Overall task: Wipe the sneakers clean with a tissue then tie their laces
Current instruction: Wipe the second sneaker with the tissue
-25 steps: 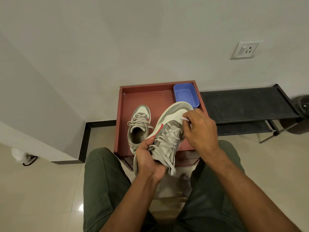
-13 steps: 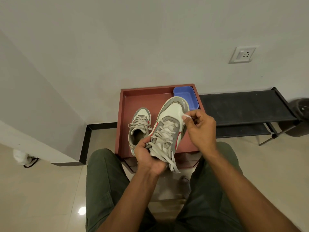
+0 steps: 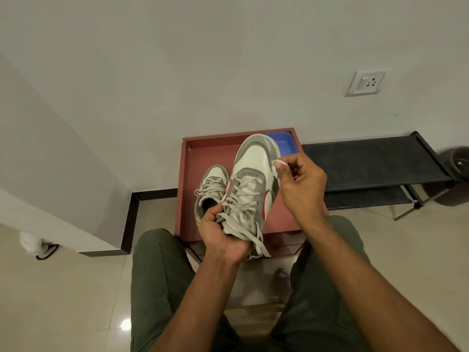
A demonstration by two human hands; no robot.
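At frame centre, the left hand (image 3: 220, 235) grips the raised sneaker (image 3: 250, 184) by its heel; the right hand (image 3: 302, 184) pinches what looks like a tissue (image 3: 277, 165) against its side.

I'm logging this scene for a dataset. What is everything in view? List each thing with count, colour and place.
held sneaker: 1, grey, white and red, raised over the tray, laces loose
second sneaker: 1, same colours, lying in the tray
tissue: 1, white, against the held sneaker's side
tray: 1, reddish-brown, by the wall
blue container: 1, tray's far right corner
black rack: 1, right of tray
wall socket: 1, white
left hand: grips the held sneaker's heel end
right hand: pinches the tissue
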